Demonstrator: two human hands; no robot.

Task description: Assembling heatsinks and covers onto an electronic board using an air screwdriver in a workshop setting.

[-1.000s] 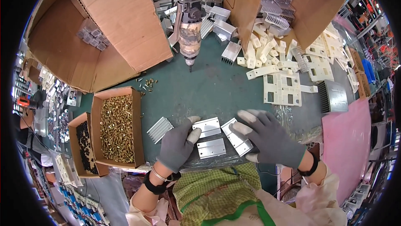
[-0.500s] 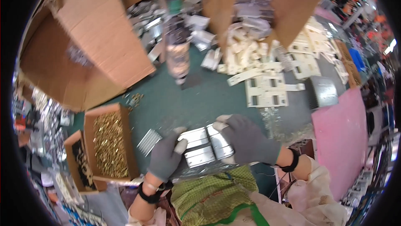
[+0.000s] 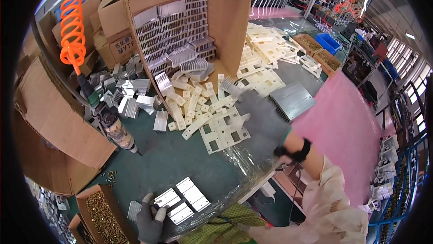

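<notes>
Three flat silver metal plates (image 3: pixel 193 194) with small holes lie close together near the table's front edge. At their left side is my gloved left hand (image 3: pixel 150 223), its thumb and forefinger apart and touching the nearest plate (image 3: pixel 167 197). A small finned heat sink (image 3: pixel 134 211) lies just left of that hand. My gloved right hand (image 3: pixel 264 120) is stretched out to the right, smeared by motion, over cream plastic frames (image 3: pixel 221 131). By its fingertips is another small finned heat sink (image 3: pixel 232 87); whether they touch is unclear. A large grey heat sink (image 3: pixel 293 100) lies just beyond that hand.
An electric screwdriver (image 3: pixel 119 133) hangs on an orange coiled cord (image 3: pixel 72 23) at left. Boxes of brass screws (image 3: pixel 106 217) stand front left. A carton (image 3: pixel 230 23) of stacked heat sinks stands behind loose cream parts. Pink sheeting (image 3: pixel 343 113) covers the right side.
My right hand has left the metal plates and moved far right and forward. My left hand stays by the plates. The view has swung to the right.
</notes>
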